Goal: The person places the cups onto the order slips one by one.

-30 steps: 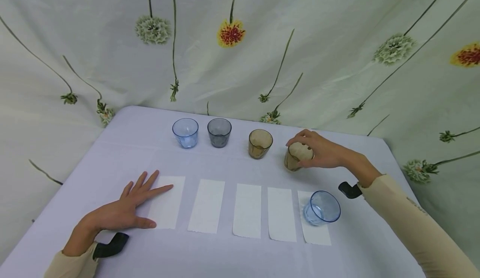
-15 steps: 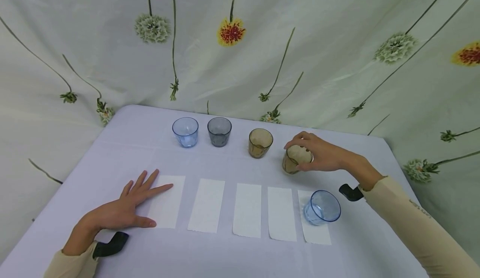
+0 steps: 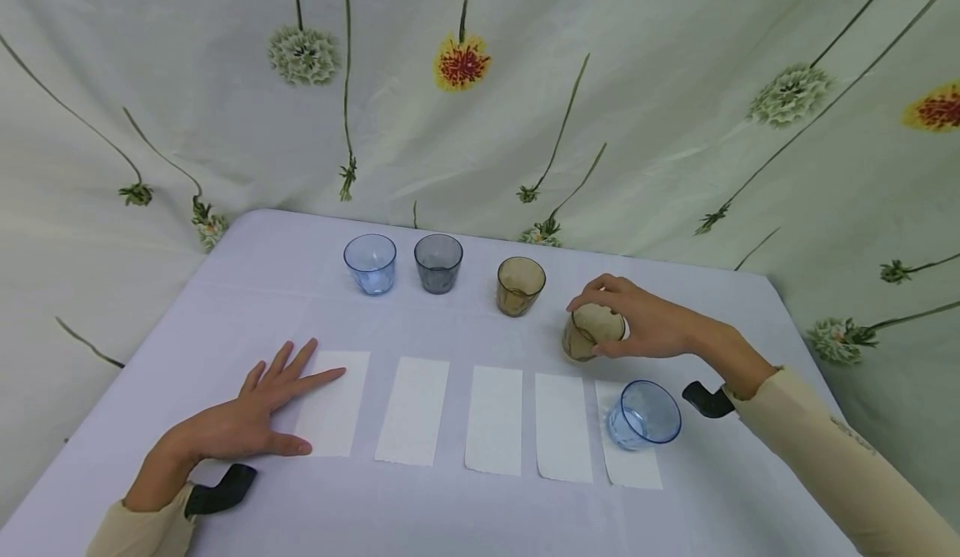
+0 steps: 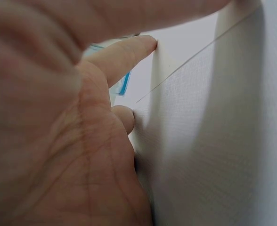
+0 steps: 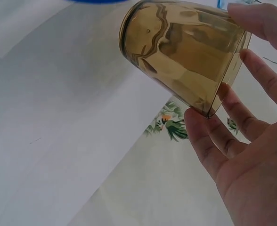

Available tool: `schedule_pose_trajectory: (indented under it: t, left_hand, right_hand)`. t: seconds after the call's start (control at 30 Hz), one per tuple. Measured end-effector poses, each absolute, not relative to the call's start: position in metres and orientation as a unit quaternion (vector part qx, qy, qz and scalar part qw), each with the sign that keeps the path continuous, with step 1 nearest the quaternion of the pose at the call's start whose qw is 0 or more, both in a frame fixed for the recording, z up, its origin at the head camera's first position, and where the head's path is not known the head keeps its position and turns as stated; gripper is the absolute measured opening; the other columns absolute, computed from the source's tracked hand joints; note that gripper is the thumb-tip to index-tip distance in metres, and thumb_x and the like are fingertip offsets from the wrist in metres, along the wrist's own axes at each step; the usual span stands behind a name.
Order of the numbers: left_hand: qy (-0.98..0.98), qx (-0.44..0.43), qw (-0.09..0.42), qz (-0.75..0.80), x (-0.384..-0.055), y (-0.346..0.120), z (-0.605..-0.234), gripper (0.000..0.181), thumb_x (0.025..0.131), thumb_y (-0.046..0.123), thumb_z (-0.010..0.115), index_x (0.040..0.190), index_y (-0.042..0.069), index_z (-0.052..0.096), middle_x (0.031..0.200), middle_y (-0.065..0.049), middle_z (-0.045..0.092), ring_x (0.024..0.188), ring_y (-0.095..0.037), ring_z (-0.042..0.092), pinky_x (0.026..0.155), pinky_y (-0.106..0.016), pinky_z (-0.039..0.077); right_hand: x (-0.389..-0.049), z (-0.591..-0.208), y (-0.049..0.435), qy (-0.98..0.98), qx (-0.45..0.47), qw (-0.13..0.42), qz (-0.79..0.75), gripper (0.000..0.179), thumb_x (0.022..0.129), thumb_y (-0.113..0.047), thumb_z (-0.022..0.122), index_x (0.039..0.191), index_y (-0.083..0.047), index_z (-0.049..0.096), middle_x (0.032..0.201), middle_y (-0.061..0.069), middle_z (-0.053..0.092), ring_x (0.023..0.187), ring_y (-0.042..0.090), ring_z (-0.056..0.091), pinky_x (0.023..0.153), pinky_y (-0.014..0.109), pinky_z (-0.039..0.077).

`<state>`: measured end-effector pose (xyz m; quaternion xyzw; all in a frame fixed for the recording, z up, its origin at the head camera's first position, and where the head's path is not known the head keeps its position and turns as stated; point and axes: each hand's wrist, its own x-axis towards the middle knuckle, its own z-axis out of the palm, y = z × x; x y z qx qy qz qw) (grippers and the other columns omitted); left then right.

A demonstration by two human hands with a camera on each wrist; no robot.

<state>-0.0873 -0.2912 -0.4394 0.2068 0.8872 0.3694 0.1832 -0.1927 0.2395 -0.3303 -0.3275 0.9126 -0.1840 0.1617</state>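
Observation:
My right hand [image 3: 651, 319] holds an amber glass [image 3: 581, 338] by its rim, thumb on the near side and fingers on the far side. In the right wrist view the amber glass [image 5: 185, 52] shows its base, and the fingertips [image 5: 197, 117] touch its rim. My left hand [image 3: 247, 415] lies with fingers spread at the left, partly over the leftmost white paper sheet [image 3: 341, 407]. A blue glass [image 3: 633, 424] stands on the rightmost paper sheet [image 3: 633, 474], nearest my right wrist.
Along the back of the table stand a second blue glass [image 3: 371, 269], a grey glass [image 3: 438, 265] and another amber glass [image 3: 520, 288]. Three more paper sheets lie between the outer two, one in the middle [image 3: 495, 424]. A flowered cloth [image 3: 660, 82] hangs behind.
My right hand has brought the held amber glass toward the front of the table and slightly left. The left hand and the other glasses stay in place.

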Motion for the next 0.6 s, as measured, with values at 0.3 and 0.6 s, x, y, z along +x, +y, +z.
schedule_pose_trajectory:
  t: [0.3,0.6]
  left_hand:
    - [0.886,0.208,0.184,0.373,-0.087,-0.292,-0.440,0.089,0.076,0.044,0.080,0.154,0.030,0.039,0.167,-0.023,-0.009,0.148,-0.049,-0.024,0.111,-0.066,-0.025]
    - [0.886,0.209,0.181,0.371,-0.086,-0.291,-0.438,0.088,0.077,0.043,0.080,0.154,0.030,0.039,0.167,-0.024,-0.008,0.148,-0.050,-0.024,0.111,-0.066,-0.025]
  right_hand:
    - [-0.185,-0.331,0.238,0.911,-0.333,0.164,-0.178,0.056,0.087,-0.024,0.078,0.136,-0.034,0.054,0.142,0.005,0.045,0.134,0.029,0.042,0.104,0.056,0.045]
    - [-0.181,-0.331,0.235,0.903,-0.350,0.173,-0.179,0.057,0.086,-0.025,0.079,0.137,-0.031,0.054,0.140,0.001,0.047,0.131,0.027,0.047,0.104,0.052,0.045]
